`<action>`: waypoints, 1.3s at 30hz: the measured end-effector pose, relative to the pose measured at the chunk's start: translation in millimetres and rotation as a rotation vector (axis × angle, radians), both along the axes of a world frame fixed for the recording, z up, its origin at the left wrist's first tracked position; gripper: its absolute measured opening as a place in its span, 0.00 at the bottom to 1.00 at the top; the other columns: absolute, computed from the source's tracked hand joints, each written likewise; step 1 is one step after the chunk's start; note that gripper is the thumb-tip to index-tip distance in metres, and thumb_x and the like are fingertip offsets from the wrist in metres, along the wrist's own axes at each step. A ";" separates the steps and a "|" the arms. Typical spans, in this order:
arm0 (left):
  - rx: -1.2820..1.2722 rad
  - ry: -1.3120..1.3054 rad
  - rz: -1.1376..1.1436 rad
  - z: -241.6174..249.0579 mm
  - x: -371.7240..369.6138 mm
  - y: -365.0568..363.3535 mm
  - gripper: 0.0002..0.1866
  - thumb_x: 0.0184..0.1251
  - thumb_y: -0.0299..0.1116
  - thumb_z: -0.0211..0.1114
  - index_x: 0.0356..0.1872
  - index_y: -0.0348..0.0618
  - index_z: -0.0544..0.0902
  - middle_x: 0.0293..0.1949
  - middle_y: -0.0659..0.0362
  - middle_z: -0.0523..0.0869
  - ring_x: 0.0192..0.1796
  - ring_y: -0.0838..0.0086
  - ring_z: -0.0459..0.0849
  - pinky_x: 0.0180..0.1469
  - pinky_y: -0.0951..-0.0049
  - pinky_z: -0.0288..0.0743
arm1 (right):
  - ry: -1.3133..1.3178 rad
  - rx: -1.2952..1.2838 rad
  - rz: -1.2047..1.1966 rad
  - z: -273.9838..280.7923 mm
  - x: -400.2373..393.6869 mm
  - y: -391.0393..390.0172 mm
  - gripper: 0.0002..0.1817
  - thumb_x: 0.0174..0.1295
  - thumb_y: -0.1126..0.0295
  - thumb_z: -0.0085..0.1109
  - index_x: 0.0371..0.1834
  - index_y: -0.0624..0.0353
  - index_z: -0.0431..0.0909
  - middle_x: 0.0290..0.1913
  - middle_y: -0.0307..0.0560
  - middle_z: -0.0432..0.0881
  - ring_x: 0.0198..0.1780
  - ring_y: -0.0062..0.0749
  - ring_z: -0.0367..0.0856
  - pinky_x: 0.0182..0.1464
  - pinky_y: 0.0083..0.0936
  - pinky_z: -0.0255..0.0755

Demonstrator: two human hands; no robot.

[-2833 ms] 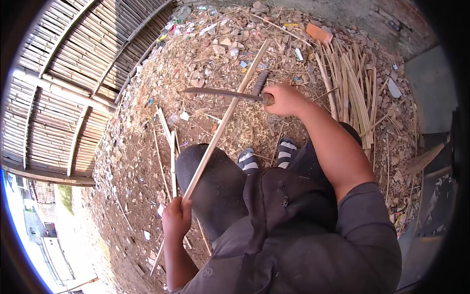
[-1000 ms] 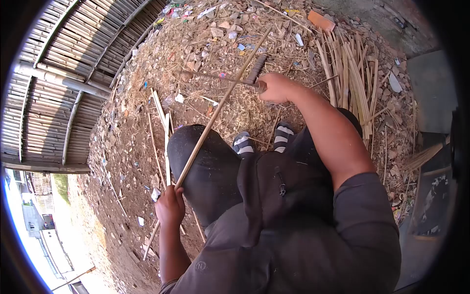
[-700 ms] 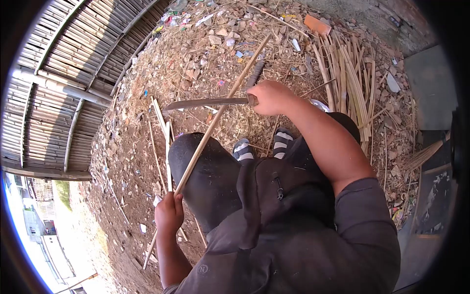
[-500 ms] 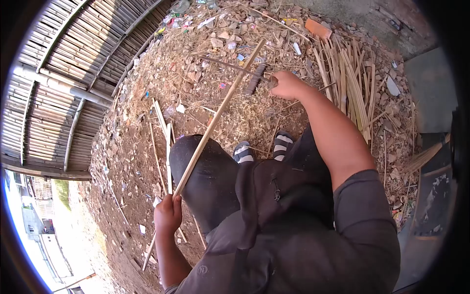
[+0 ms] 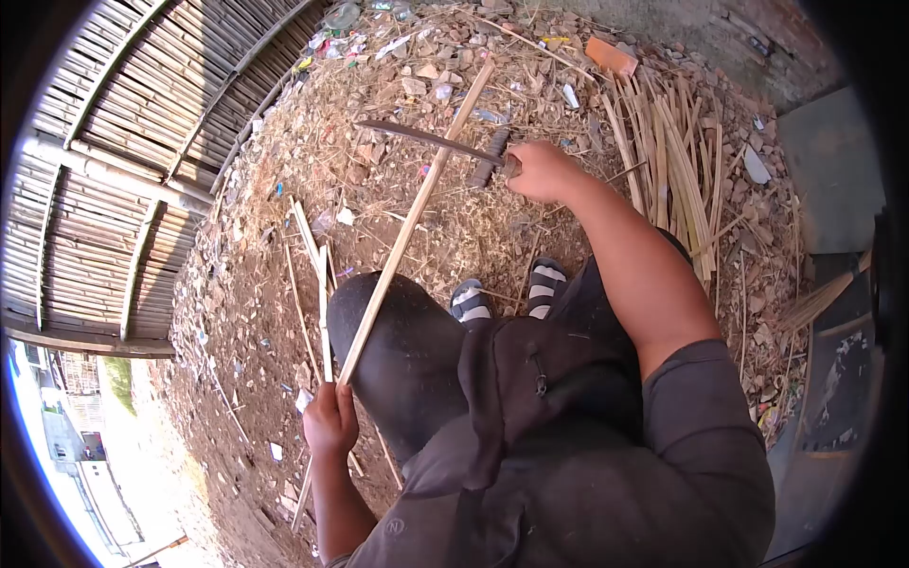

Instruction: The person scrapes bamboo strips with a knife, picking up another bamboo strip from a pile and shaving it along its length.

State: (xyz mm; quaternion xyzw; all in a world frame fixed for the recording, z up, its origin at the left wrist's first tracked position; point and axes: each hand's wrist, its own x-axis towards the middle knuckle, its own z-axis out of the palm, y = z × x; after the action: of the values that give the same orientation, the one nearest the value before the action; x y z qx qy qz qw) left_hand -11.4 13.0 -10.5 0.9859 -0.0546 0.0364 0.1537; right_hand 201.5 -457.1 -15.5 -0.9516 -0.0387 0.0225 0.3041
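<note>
Gripping a pale strip (image 5: 403, 248) near its lower end, the left hand (image 5: 331, 421) is curling its fingers round the wood, left of the lower centre of the frame. The long, flat strip is slanting up past the dark cloth of the knee (image 5: 431, 374) toward the upper centre. Closed around the handle of a knife (image 5: 402, 133), the right hand (image 5: 543, 172) is holding the dull, dark metal blade crosswise at the strip's upper part; whether edge and wood are touching, I cannot tell. Just beside this hand, a dark ribbed bar (image 5: 490, 159) is lying on the ground (image 5: 237, 322), which is showing dry straw, stones and scraps. Split slats (image 5: 674, 156) are resting in a loose bundle at the upper right, near a flat orange tile (image 5: 612, 57). Striped sandals (image 5: 470, 302) are standing at the centre. Thin canes are forming a ridged wall (image 5: 99, 227) at the upper left.
</note>
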 end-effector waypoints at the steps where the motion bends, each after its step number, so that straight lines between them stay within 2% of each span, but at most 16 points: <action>1: 0.015 0.001 0.005 1.8 0.0 -0.2 0.18 0.79 0.40 0.58 0.29 0.41 0.73 0.23 0.44 0.79 0.26 0.40 0.81 0.27 0.46 0.70 | -0.058 -0.026 -0.007 1.4 -2.7 3.8 0.15 0.53 0.63 0.70 0.39 0.60 0.84 0.35 0.57 0.86 0.39 0.54 0.87 0.43 0.46 0.78; 6: 0.013 0.030 0.011 6.4 -1.6 -0.4 0.19 0.80 0.41 0.58 0.28 0.39 0.74 0.23 0.44 0.80 0.27 0.40 0.81 0.29 0.46 0.70 | -0.040 -0.249 0.298 25.6 -24.5 18.9 0.18 0.53 0.62 0.70 0.45 0.60 0.85 0.38 0.58 0.87 0.42 0.52 0.87 0.45 0.45 0.79; 9: 0.005 0.061 0.012 13.4 0.0 3.5 0.20 0.79 0.42 0.59 0.27 0.39 0.74 0.22 0.44 0.80 0.27 0.41 0.81 0.29 0.48 0.71 | 0.089 0.077 -0.021 -25.6 11.3 -19.5 0.18 0.54 0.65 0.64 0.47 0.60 0.85 0.42 0.58 0.87 0.47 0.52 0.87 0.52 0.44 0.80; 10: 0.002 0.075 0.011 18.1 0.6 3.9 0.20 0.79 0.43 0.60 0.27 0.39 0.74 0.21 0.44 0.80 0.26 0.42 0.81 0.29 0.49 0.71 | 0.008 0.080 -0.117 -28.1 17.5 -24.2 0.19 0.54 0.64 0.64 0.48 0.61 0.85 0.43 0.59 0.87 0.47 0.51 0.87 0.52 0.44 0.80; 13: -0.046 0.133 -0.003 28.2 2.4 4.8 0.22 0.78 0.44 0.62 0.27 0.38 0.73 0.20 0.46 0.79 0.24 0.46 0.80 0.28 0.53 0.71 | 0.032 0.051 -0.066 -18.7 10.7 -20.9 0.20 0.53 0.62 0.69 0.44 0.64 0.83 0.35 0.57 0.85 0.41 0.50 0.86 0.46 0.44 0.78; 14: -0.072 0.157 -0.010 29.4 2.6 4.1 0.22 0.78 0.44 0.63 0.26 0.38 0.73 0.19 0.47 0.79 0.23 0.48 0.79 0.28 0.54 0.71 | 0.078 -0.059 -0.029 12.0 -9.1 -4.5 0.17 0.53 0.64 0.64 0.45 0.59 0.85 0.43 0.58 0.87 0.48 0.53 0.87 0.52 0.47 0.81; 18: -0.168 0.272 0.027 32.9 2.2 5.0 0.24 0.79 0.47 0.62 0.26 0.38 0.73 0.19 0.50 0.78 0.22 0.61 0.79 0.29 0.58 0.70 | -0.018 -0.227 0.304 15.9 -25.7 17.0 0.15 0.50 0.64 0.65 0.41 0.56 0.84 0.35 0.53 0.86 0.44 0.55 0.87 0.46 0.49 0.80; 21: -0.200 0.352 0.031 20.5 -0.5 25.8 0.26 0.80 0.48 0.60 0.25 0.37 0.73 0.18 0.52 0.77 0.23 0.68 0.76 0.29 0.61 0.70 | 0.093 -0.022 0.176 5.2 -11.1 -8.6 0.17 0.53 0.61 0.71 0.42 0.59 0.84 0.35 0.56 0.86 0.42 0.51 0.87 0.46 0.46 0.78; 22: -0.229 0.379 0.048 22.8 -2.3 25.3 0.26 0.81 0.49 0.59 0.26 0.37 0.75 0.18 0.55 0.75 0.24 0.73 0.73 0.30 0.63 0.69 | -0.009 -0.013 0.051 -2.7 -3.7 -15.7 0.18 0.53 0.61 0.70 0.42 0.61 0.84 0.37 0.58 0.87 0.43 0.52 0.87 0.47 0.44 0.78; 25: -0.263 0.398 0.082 33.3 -2.7 15.0 0.26 0.81 0.49 0.59 0.27 0.36 0.77 0.19 0.55 0.74 0.26 0.74 0.72 0.31 0.64 0.69 | 0.060 0.131 -0.160 -1.9 4.2 -27.4 0.18 0.52 0.62 0.69 0.42 0.63 0.84 0.37 0.59 0.87 0.43 0.54 0.87 0.47 0.43 0.79; 29: -0.296 0.475 0.054 33.9 -3.4 -1.1 0.23 0.80 0.49 0.60 0.33 0.36 0.80 0.21 0.56 0.78 0.28 0.74 0.74 0.34 0.64 0.71 | -0.118 -0.060 0.106 1.4 -18.3 0.1 0.15 0.52 0.64 0.68 0.42 0.58 0.85 0.34 0.57 0.86 0.39 0.56 0.87 0.44 0.46 0.79; 30: -0.206 0.449 0.035 41.4 -1.5 -7.5 0.21 0.79 0.47 0.62 0.36 0.36 0.81 0.22 0.55 0.81 0.28 0.73 0.78 0.33 0.63 0.72 | -0.108 -0.079 0.174 5.6 -22.6 8.3 0.16 0.52 0.63 0.69 0.42 0.57 0.85 0.34 0.56 0.86 0.40 0.56 0.87 0.44 0.47 0.79; 33: -0.295 0.315 0.085 33.5 -3.4 -2.7 0.19 0.77 0.45 0.64 0.35 0.35 0.81 0.21 0.53 0.81 0.27 0.71 0.80 0.31 0.61 0.71 | -0.069 -0.124 0.296 19.3 -29.3 16.0 0.17 0.53 0.60 0.71 0.44 0.55 0.85 0.34 0.55 0.86 0.41 0.55 0.87 0.44 0.48 0.78; 34: -0.248 0.310 0.074 37.4 -4.0 -3.5 0.19 0.76 0.44 0.66 0.33 0.36 0.80 0.20 0.50 0.80 0.24 0.63 0.81 0.30 0.58 0.71 | -0.047 -0.130 0.286 24.4 -30.3 13.8 0.18 0.53 0.58 0.73 0.44 0.55 0.85 0.34 0.55 0.86 0.41 0.55 0.87 0.44 0.48 0.78; 38: 0.004 0.225 0.036 33.9 -10.5 -1.6 0.21 0.78 0.46 0.63 0.30 0.38 0.77 0.22 0.44 0.80 0.26 0.44 0.79 0.31 0.52 0.71 | -0.002 -0.144 0.138 11.9 -18.4 -5.0 0.19 0.53 0.53 0.73 0.43 0.52 0.85 0.38 0.52 0.87 0.45 0.52 0.87 0.46 0.48 0.79; 39: -0.009 0.224 0.051 35.8 -11.2 -7.0 0.21 0.78 0.46 0.62 0.30 0.38 0.77 0.23 0.43 0.80 0.27 0.44 0.79 0.31 0.52 0.71 | -0.007 -0.142 0.119 11.0 -18.9 -4.3 0.20 0.54 0.52 0.74 0.43 0.53 0.85 0.38 0.53 0.87 0.45 0.53 0.87 0.46 0.48 0.79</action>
State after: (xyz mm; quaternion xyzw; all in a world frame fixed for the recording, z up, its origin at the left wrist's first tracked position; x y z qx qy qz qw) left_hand -22.6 6.0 25.3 0.9842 -0.0118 -0.0701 0.1622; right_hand 182.6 -461.4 -4.4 -0.9668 -0.0945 0.0398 0.2339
